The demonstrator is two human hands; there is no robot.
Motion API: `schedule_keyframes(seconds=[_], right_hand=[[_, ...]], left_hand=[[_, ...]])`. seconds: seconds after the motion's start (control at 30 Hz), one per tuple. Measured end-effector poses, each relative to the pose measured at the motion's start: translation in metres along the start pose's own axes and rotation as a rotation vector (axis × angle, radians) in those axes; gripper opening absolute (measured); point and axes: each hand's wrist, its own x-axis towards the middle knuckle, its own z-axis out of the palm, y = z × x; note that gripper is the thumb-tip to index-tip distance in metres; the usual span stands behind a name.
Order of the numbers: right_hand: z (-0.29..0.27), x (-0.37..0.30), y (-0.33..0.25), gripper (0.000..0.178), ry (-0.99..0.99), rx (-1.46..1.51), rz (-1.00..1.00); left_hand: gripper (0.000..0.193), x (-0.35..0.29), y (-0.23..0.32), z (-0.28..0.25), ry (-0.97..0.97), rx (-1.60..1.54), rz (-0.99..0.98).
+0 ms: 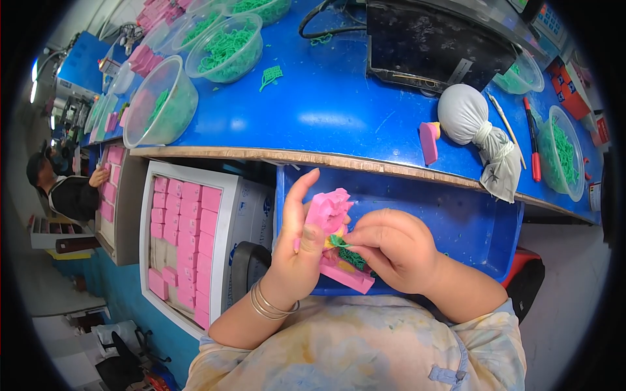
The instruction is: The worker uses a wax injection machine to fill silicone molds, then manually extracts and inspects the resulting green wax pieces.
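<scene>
My left hand grips a pink rubber mould, spread apart so that its yellowish inner faces show. Its lower part slants down toward my chest. A green mesh-like wax piece lies in the gap. My right hand pinches the green piece between thumb and forefinger at the mould's opening. Both hands are over a blue tray in front of me. Part of the green piece is hidden by my right fingers.
Clear bowls of green mesh pieces stand on the blue bench. At right lie a tied cloth bag, a pink piece and a red marker. A white-framed box of pink blocks is at left. Another person sits farther left.
</scene>
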Motion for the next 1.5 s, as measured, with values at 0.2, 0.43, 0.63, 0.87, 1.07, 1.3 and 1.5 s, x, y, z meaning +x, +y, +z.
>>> schedule_keyframes(seconds=[0.2, 0.43, 0.63, 0.87, 1.07, 1.3, 1.5], right_hand=[[-0.011, -0.001, -0.001, 0.023, 0.075, 0.088, 0.033], [-0.008, -0.001, -0.001, 0.030, 0.184, 0.960, 0.611], [-0.009, 0.001, -0.002, 0.039, 0.150, 1.048, 0.674], [-0.006, 0.002, -0.010, 0.037, 0.078, 0.823, 0.692], [0.003, -0.006, -0.002, 0.037, 0.022, 0.607, 0.471], [-0.001, -0.003, -0.005, 0.038, -0.043, 0.559, 0.571], [0.000, -0.002, 0.004, 0.028, 0.127, 0.815, 0.756]], left_hand=[[0.077, 0.002, -0.007, -0.009, 0.080, -0.025, -0.017], [0.064, 0.002, -0.014, -0.031, -0.190, -0.219, -0.140], [0.027, 0.002, -0.007, -0.027, -0.272, -0.224, -0.296], [0.023, 0.000, -0.008, -0.003, -0.113, -0.354, -0.184], [0.022, 0.002, -0.010, 0.000, -0.080, -0.164, -0.018], [0.017, 0.002, -0.010, 0.000, 0.009, 0.516, 0.392], [0.017, 0.005, 0.001, 0.004, -0.071, 0.590, 0.617]])
